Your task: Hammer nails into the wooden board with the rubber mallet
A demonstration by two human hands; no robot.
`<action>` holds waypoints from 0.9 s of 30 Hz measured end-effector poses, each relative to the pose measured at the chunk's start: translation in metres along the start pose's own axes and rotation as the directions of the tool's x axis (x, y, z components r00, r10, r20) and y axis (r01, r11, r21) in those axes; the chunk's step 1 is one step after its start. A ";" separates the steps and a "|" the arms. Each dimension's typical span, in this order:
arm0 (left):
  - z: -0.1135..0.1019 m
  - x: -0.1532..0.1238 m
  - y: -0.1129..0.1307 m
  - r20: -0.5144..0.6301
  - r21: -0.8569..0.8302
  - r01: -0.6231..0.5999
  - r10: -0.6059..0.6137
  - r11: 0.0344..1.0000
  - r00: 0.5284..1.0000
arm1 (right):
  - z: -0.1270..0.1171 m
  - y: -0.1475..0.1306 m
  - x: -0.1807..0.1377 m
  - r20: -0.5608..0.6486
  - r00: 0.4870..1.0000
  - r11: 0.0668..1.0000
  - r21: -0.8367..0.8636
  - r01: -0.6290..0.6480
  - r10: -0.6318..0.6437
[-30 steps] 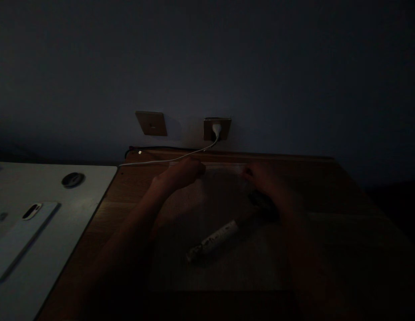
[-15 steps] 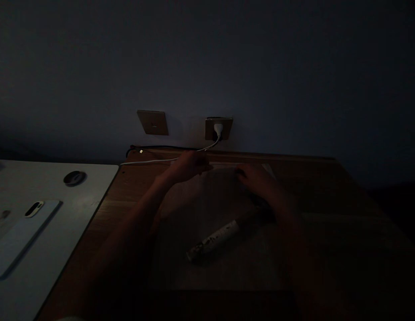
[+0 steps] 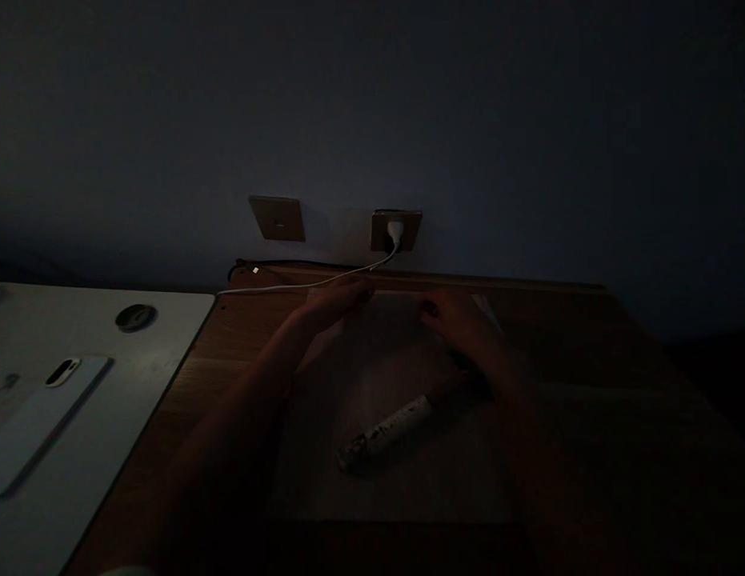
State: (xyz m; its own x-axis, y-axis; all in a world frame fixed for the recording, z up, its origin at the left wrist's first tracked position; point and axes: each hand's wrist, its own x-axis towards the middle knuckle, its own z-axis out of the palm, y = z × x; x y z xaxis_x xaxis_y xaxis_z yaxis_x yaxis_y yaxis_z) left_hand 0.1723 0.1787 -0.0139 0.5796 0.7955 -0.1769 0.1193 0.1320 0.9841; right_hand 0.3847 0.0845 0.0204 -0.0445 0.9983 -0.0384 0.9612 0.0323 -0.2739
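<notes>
In dim light a thin, pale sheet (image 3: 372, 360) lies on the wooden tabletop. At its far edge, left of centre, is my left hand (image 3: 342, 298), its fingers closed on the sheet's edge. My right hand (image 3: 453, 316) is curled at the same edge further right, thumb and forefinger bent together on it. Between my forearms, a long tool with a worn, stained white handle (image 3: 399, 422) rests slantwise on the sheet. Its darker end points up and right, partly hidden near my right wrist, and its kind is too dark to make out.
A white surface (image 3: 168, 352) adjoins on the left, bearing a phone (image 3: 54, 424) and a dark round object (image 3: 135, 318). Along the wall a white cable (image 3: 300, 286) runs to a plug in the socket (image 3: 396, 230). Beside it is another wall plate (image 3: 278, 218).
My left hand has lowered slightly and moved left at the sheet's far edge. My right hand has shifted only a little. The whole view has moved slightly; the tool stays on the sheet.
</notes>
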 end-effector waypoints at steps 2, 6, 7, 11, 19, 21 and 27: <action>0.002 -0.002 0.001 0.001 0.280 -0.062 0.065 0.958 0.998 | 0.001 -0.002 0.001 -0.013 1.000 0.999 0.046 0.017 -0.017; 0.003 -0.008 0.007 0.122 0.731 -0.218 0.190 0.647 0.974 | 0.010 -0.005 0.003 -0.037 0.998 0.996 0.072 0.049 -0.047; 0.004 -0.009 0.008 0.162 0.775 -0.251 0.202 0.580 0.966 | 0.013 -0.006 0.003 -0.046 0.998 0.997 0.061 0.052 -0.049; 0.004 -0.012 0.009 0.252 0.843 -0.321 0.209 0.432 0.945 | 0.021 -0.009 0.006 -0.063 0.997 0.999 -0.001 0.036 -0.036; 0.007 -0.014 0.008 0.243 0.924 -0.280 0.163 0.261 0.956 | 0.017 -0.016 0.007 0.008 0.999 0.996 -0.075 0.037 -0.037; 0.009 -0.015 0.007 0.235 0.938 -0.269 0.168 0.220 0.957 | 0.018 -0.017 0.006 0.034 0.998 0.994 -0.092 0.064 -0.061; 0.015 -0.010 0.002 0.113 0.905 -0.198 0.237 0.377 0.965 | 0.018 -0.016 0.005 0.019 0.993 0.988 -0.094 0.120 -0.118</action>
State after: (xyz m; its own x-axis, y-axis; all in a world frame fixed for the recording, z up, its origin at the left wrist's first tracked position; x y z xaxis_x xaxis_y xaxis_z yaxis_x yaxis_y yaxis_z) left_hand 0.1786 0.1621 -0.0100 0.6785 0.7322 0.0600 0.6594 -0.6430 0.3896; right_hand 0.3643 0.0884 0.0076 -0.1632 0.9863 -0.0240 0.9702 0.1560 -0.1854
